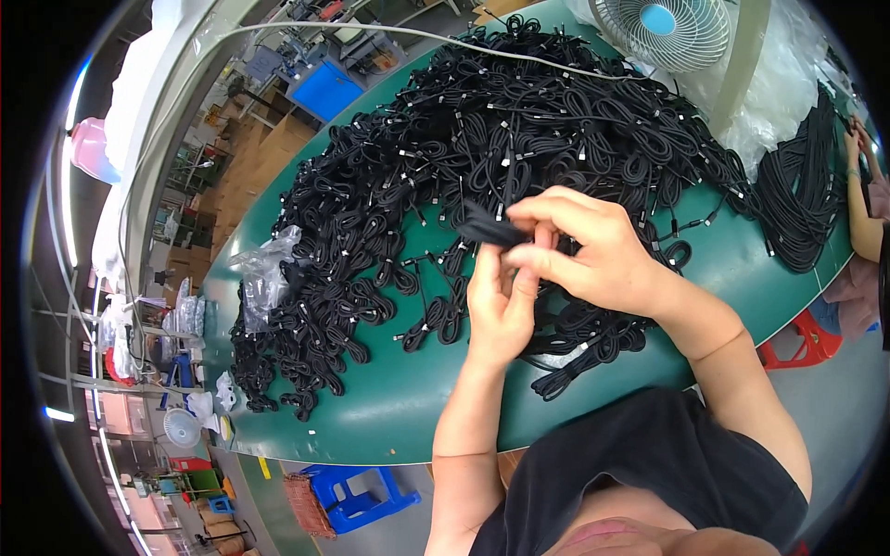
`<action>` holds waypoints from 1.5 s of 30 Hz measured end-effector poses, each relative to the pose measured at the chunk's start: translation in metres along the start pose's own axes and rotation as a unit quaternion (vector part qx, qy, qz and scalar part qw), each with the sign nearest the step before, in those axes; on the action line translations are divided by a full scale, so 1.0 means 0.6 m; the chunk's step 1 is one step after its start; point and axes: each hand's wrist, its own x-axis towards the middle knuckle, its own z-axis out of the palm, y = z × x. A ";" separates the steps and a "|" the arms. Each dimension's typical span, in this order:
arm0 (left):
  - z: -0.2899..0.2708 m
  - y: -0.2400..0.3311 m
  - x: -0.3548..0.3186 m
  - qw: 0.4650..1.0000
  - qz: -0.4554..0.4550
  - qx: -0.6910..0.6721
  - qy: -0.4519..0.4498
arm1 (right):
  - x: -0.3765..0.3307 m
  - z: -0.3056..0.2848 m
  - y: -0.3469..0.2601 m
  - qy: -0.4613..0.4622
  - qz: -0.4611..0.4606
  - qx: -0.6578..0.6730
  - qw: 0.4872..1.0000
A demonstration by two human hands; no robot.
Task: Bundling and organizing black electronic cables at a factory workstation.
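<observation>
My left hand (501, 310) and my right hand (593, 246) meet above the green table (408, 408), both gripping one coiled black cable (487, 225). The coil's bundled end sticks out to the left of my right fingers. My left fingers pinch the cable from below, my right fingers from above. Under and beyond the hands lies a big heap of coiled black cables (482, 139) with small silver plugs. Loose coils (575, 357) lie just in front of my left wrist.
A white fan (663, 28) stands at the table's far edge by clear plastic sheeting (769, 102). Clear bags (264, 269) lie at the left of the heap. Another person's arm (862, 208) rests at the right beside a second cable pile (802, 195). Blue crate (357, 496) and red stool (807, 338) stand below.
</observation>
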 end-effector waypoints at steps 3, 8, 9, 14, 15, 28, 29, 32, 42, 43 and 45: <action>-0.002 0.003 -0.001 0.993 -0.023 -0.113 0.023 | 0.003 -0.015 -0.007 0.049 -0.032 -0.024 0.998; -0.024 0.016 0.010 0.949 -0.086 -0.304 -0.013 | 0.010 -0.039 0.008 0.016 -0.113 -0.210 0.971; -0.025 0.015 0.012 0.932 -0.087 -0.350 -0.026 | 0.008 -0.043 0.012 -0.021 -0.130 -0.226 0.965; -0.013 0.019 0.010 0.974 -0.138 -0.179 0.033 | 0.012 -0.036 0.011 -0.020 -0.219 -0.299 0.929; -0.012 0.020 0.009 0.973 -0.141 -0.179 0.030 | 0.012 -0.036 0.012 -0.019 -0.215 -0.300 0.929; -0.033 0.018 0.015 0.963 -0.181 -0.186 0.068 | 0.017 -0.031 0.037 -0.032 -0.259 -0.326 0.909; -0.031 0.016 0.013 0.964 -0.187 -0.179 0.061 | 0.017 -0.026 0.038 -0.033 -0.260 -0.323 0.909; -0.018 0.010 0.013 0.963 -0.206 -0.173 0.005 | 0.009 -0.015 0.032 -0.062 -0.269 -0.337 0.900; -0.024 0.013 0.011 0.968 -0.186 -0.162 0.038 | 0.015 -0.027 0.035 -0.063 -0.260 -0.321 0.908; -0.010 0.016 0.011 0.965 -0.198 -0.171 0.037 | 0.011 -0.021 0.031 -0.082 -0.280 -0.323 0.900; -0.015 0.004 0.010 0.958 -0.223 -0.173 0.054 | 0.005 0.000 0.036 -0.071 -0.293 -0.286 0.910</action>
